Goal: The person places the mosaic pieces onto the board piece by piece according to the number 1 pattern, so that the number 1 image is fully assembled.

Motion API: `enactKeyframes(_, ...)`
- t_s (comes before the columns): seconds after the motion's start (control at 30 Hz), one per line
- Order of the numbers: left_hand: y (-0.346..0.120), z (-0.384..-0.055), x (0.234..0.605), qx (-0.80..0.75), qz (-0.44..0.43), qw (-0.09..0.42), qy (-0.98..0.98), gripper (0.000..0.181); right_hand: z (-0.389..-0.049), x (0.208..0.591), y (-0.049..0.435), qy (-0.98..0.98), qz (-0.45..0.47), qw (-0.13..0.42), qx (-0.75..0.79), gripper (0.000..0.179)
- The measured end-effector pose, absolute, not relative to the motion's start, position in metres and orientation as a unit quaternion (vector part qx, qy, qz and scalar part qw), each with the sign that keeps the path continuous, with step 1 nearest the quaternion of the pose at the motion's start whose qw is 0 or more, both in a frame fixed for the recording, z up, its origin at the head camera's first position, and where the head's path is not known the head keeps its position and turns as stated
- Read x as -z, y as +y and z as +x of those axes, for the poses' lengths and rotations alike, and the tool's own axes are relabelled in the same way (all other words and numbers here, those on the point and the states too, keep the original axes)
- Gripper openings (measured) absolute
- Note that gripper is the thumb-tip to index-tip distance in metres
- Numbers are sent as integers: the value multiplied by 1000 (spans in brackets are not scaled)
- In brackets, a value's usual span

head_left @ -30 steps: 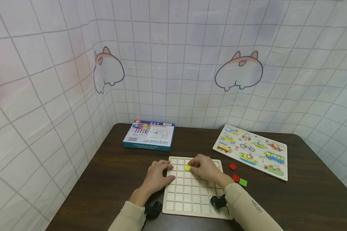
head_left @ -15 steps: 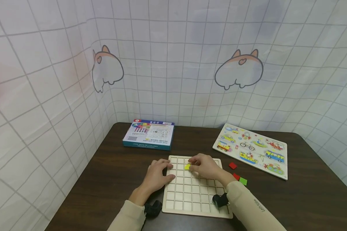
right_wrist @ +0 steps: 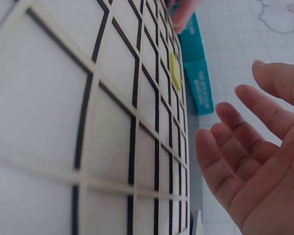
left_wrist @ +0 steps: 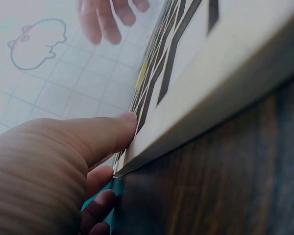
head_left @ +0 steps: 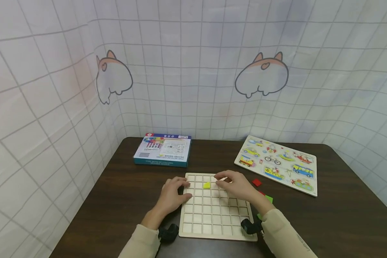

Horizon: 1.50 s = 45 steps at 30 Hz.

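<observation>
A pale wooden grid board [head_left: 202, 218] lies on the dark table. My left hand [head_left: 171, 194] rests at its left edge; in the left wrist view the thumb [left_wrist: 105, 132] lies over the rim. A small yellow square tile [head_left: 206, 185] sits among the upper cells, a little askew, also visible in the right wrist view as a yellow strip [right_wrist: 175, 72]. Just right of that tile, my right hand [head_left: 237, 185] hovers over the board. Its fingers are loosely bent, and the right wrist view shows nothing held in them.
Right of the board lie a red tile [head_left: 256, 182] and a green tile [head_left: 269, 199], with others partly behind the right forearm. A picture puzzle board [head_left: 278, 165] lies at the back right. The blue-and-white box [head_left: 162, 150] stands at the back left.
My right hand has let go of the yellow tile and drawn back to the right, leaving the tile on the board. The left hand stays at the board's edge. The head view shifts slightly.
</observation>
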<state>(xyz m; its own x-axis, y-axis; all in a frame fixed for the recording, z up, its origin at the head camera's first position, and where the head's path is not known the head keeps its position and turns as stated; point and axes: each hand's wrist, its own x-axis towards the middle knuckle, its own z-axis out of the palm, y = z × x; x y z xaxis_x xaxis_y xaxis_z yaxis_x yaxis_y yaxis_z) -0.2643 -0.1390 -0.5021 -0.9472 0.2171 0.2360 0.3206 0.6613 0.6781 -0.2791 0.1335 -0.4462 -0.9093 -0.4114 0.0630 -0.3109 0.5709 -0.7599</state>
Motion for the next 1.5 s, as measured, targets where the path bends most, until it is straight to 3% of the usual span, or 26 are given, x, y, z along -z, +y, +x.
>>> enactKeyframes(0.53,-141,-263,502,390,-129,59,-910,34,-256,455,176,869,-146,9,472,35)
enactKeyframes(0.87,-141,-264,504,393,-128,58,-909,33,-248,463,207,847,-27,-55,528,34)
enactKeyframes(1.5,-138,-264,502,392,-132,59,-908,34,-240,473,243,897,51,-151,413,26)
